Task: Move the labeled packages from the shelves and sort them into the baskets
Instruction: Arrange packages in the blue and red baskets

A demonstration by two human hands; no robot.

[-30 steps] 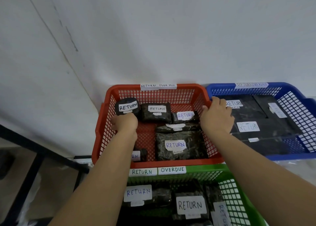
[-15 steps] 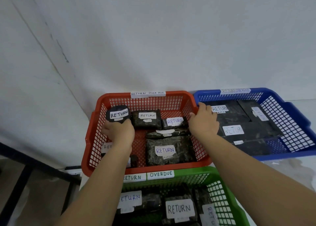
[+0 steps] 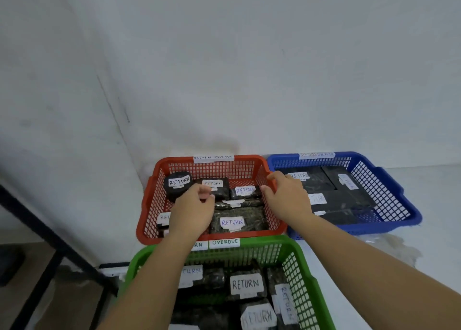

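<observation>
A red basket (image 3: 149, 219) holds several dark packages with white "RETURN" labels, among them a round black package (image 3: 177, 185) at its back left and a large flat package (image 3: 237, 221) in front. My left hand (image 3: 192, 209) hovers inside the basket just right of the round package, fingers loosely curled and empty. Over the red basket's right rim rests my right hand (image 3: 287, 194), fingers on the rim. A green basket (image 3: 306, 279) with labeled packages stands nearest me. A blue basket (image 3: 389, 194) with dark packages sits to the right.
White walls meet in a corner behind the baskets. A black metal shelf frame (image 3: 45, 229) runs diagonally at the left. The baskets stand on a white surface (image 3: 429, 204) that extends right. Paper tags reading "RETURN OVERDUE" mark the basket rims.
My left hand has let go of the round package and drawn back toward the basket's middle. My right hand stays at the red basket's right rim. The view has shifted.
</observation>
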